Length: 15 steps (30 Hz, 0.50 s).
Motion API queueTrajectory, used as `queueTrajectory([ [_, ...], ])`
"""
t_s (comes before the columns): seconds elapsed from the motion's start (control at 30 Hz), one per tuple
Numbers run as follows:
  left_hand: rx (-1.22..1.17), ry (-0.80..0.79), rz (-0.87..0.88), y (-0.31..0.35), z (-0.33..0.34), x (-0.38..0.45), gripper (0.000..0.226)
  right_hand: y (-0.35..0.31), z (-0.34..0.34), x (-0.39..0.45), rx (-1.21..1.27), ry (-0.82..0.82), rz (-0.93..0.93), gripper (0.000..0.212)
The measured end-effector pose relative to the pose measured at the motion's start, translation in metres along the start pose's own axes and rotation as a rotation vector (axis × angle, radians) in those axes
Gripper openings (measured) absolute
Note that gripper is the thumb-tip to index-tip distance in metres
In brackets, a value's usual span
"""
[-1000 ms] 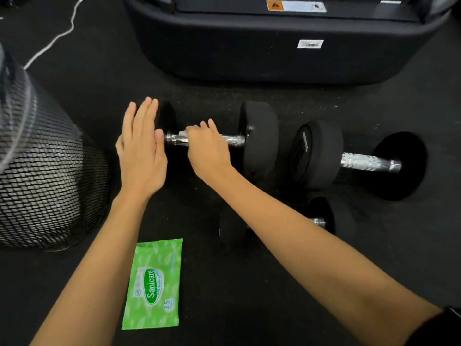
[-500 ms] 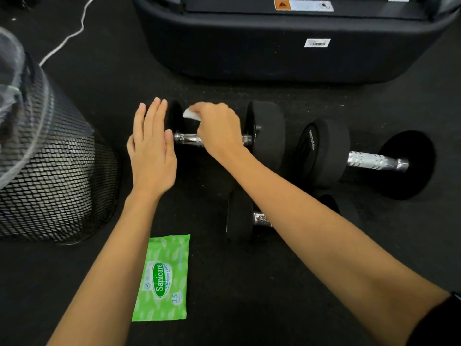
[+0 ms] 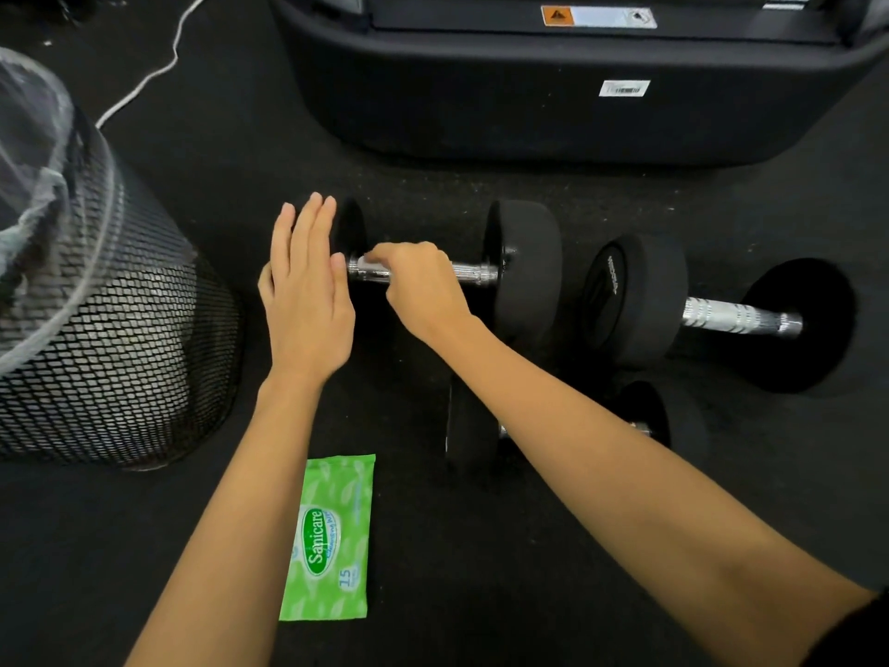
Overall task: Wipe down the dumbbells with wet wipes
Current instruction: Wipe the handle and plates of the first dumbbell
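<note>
Dropping from above the bar, the right hand (image 3: 423, 288) now curls around the dumbbell (image 3: 527, 267) handle; the flat, straight-fingered left hand (image 3: 308, 300) braces its left weight.

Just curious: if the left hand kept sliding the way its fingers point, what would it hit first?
Probably nothing nearby: the left hand points away across bare floor toward the black machine. Depth is unclear.

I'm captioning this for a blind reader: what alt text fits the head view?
A right hand wipes the chrome handle of a black dumbbell on a dark floor while the flat left hand steadies its other end. A green wet-wipe packet lies nearer the viewer; a black mesh bin stands left.
</note>
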<state>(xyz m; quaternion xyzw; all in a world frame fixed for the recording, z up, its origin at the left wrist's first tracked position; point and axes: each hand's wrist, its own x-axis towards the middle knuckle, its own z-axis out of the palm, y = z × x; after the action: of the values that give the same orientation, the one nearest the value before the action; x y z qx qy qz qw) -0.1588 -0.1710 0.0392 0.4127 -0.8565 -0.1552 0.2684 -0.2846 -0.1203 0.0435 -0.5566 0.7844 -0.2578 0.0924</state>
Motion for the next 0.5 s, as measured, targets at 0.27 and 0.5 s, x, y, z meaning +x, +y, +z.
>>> queueTrajectory([
  [0.27,-0.006,-0.006,-0.004,0.001,-0.001,0.002,0.048,0.009,-0.002,-0.007,-0.028,-0.014,0.068,0.047],
  [0.5,0.133,-0.006,0.031,-0.001,0.0,0.001,0.049,0.007,-0.006,-0.017,-0.087,-0.084,-0.09,0.055],
])
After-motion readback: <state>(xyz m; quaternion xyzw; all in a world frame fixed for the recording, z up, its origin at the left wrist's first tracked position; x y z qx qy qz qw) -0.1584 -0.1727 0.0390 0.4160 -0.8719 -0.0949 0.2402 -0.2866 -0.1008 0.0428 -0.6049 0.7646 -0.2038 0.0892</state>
